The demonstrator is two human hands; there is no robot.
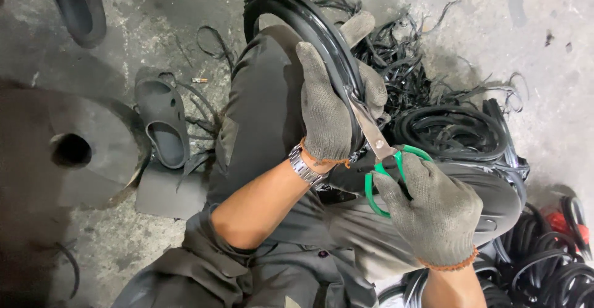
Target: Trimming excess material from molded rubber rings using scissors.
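Likely a workshop; stained concrete floor (154, 11); rubber offcuts (433, 104).

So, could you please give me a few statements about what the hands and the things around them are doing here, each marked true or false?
1. The right hand holds green-handled metal scissors. True.
2. The left hand is bare. False: it wears a grey knitted glove, with a silver metal wristwatch at the wrist.
3. The left hand grips a curved black rubber ring. True.
4. The scissor blades point away from the ring. False: they meet its edge beside the left hand.
5. A dark rubber sandal lies on the grey concrete floor. True.
6. The pile of black rubber trimmings is red. False: it is black.
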